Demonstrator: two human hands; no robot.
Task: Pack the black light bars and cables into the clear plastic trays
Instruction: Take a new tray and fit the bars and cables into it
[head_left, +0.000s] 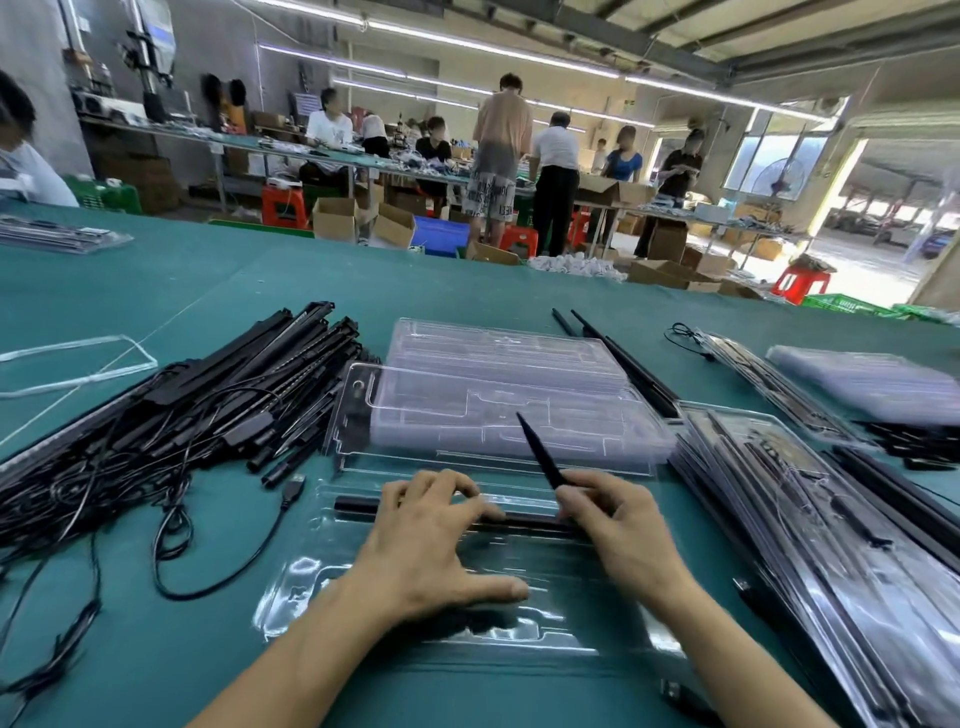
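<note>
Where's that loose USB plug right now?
In the head view, the USB plug lies on the green table, just left of the clear tray under the left hand, beside the cable pile.

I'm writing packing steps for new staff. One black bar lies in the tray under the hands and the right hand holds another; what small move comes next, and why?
Probably lower the right hand so its raised bar lies flat in the clear tray, beside the seated bar that the left hand presses down; it points up, unpacked.
</note>
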